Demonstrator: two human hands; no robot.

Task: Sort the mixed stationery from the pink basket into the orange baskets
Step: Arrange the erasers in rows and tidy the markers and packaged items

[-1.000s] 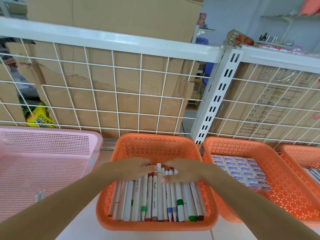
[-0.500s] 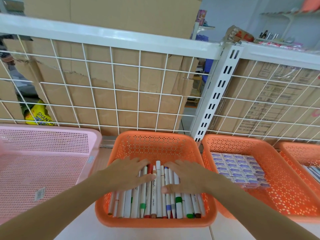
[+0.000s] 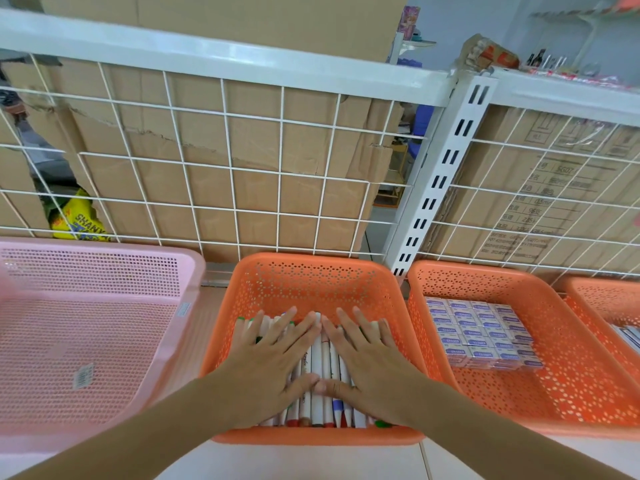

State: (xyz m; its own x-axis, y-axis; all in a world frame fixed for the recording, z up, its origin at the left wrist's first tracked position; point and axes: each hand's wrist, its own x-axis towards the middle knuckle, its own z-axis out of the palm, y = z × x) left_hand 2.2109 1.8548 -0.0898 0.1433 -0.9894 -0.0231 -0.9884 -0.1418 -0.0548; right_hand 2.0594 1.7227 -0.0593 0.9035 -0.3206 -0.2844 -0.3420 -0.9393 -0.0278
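while the left hand [image 3: 273,368] and the right hand [image 3: 370,368] lie palm down on the markers [image 3: 323,403], fingers straight and spread and thumb tips close together, neither hand grips anything. the markers lie side by side, white barrels with coloured caps, running front to back in the near part of the middle orange basket [image 3: 311,282]. the pink basket [image 3: 86,278] stands just beside it on the left, with a small label on its floor. on the right a second orange basket [image 3: 571,393] holds small boxes [image 3: 481,334] packed in neat rows toward its back left, and a third orange basket [image 3: 609,296] shows at the frame's edge. behind the baskets a white wire grid [image 3: 228,161] stands in front of cardboard boxes [image 3: 256,188].
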